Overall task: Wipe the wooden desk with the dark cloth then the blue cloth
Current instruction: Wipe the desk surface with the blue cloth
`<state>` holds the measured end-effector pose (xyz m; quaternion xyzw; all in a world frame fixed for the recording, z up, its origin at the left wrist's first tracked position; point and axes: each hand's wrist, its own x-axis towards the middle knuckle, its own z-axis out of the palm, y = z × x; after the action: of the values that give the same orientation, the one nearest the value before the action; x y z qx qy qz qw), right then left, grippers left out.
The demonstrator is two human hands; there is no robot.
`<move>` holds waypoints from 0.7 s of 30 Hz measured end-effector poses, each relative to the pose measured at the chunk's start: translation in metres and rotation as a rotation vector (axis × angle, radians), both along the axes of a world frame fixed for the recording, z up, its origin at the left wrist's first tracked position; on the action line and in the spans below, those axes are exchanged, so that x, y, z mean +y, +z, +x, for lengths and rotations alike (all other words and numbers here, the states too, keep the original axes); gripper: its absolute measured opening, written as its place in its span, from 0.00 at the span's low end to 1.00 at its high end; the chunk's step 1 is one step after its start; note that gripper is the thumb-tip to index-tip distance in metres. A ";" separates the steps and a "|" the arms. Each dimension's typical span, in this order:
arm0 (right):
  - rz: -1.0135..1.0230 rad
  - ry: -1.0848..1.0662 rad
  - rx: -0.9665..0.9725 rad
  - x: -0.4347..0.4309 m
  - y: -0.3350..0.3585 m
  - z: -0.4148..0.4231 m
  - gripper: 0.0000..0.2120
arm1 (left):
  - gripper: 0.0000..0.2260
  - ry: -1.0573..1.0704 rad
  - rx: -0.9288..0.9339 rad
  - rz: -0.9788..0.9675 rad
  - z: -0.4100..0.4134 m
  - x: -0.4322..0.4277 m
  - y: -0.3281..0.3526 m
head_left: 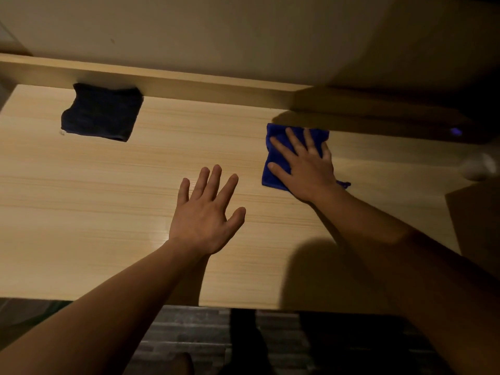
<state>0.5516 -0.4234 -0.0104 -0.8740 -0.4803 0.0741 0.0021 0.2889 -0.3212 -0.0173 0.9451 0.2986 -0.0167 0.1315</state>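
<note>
The light wooden desk [81, 190] fills the middle of the view. A dark cloth [101, 112], folded flat, lies at the back left against the raised back board. The blue cloth [273, 169] lies on the desk at the right, and my right hand [303, 166] presses flat on top of it with fingers spread. My left hand [205, 212] hovers or rests over the bare desk centre, fingers apart, holding nothing. Much of the blue cloth is hidden under my right hand.
A wooden back board [189, 85] runs along the desk's far edge, with a pale wall behind. A blurred white object [479, 169] and a brown box-like shape [476, 220] sit at the right edge. Dark floor shows below the desk's front edge.
</note>
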 end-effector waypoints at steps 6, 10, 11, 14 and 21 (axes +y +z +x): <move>0.002 0.008 0.009 -0.067 -0.004 -0.072 0.34 | 0.34 -0.004 0.014 -0.010 -0.001 -0.001 0.004; 0.003 0.003 0.022 -0.111 -0.008 -0.119 0.32 | 0.34 -0.015 0.018 -0.011 -0.002 0.000 0.005; 0.005 0.000 0.029 -0.122 -0.008 -0.130 0.32 | 0.35 -0.020 0.017 -0.011 -0.003 -0.001 0.005; 0.010 -0.003 0.060 -0.148 -0.008 -0.159 0.30 | 0.35 -0.033 0.023 -0.017 -0.003 0.001 0.004; 0.117 -0.161 0.231 -0.191 0.013 -0.232 0.26 | 0.31 0.027 -0.175 -0.264 -0.016 0.002 0.032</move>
<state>0.3194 -0.6140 0.0022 -0.8938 -0.4086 0.1454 0.1141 0.2729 -0.3188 0.0145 0.9132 0.2940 0.0285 0.2806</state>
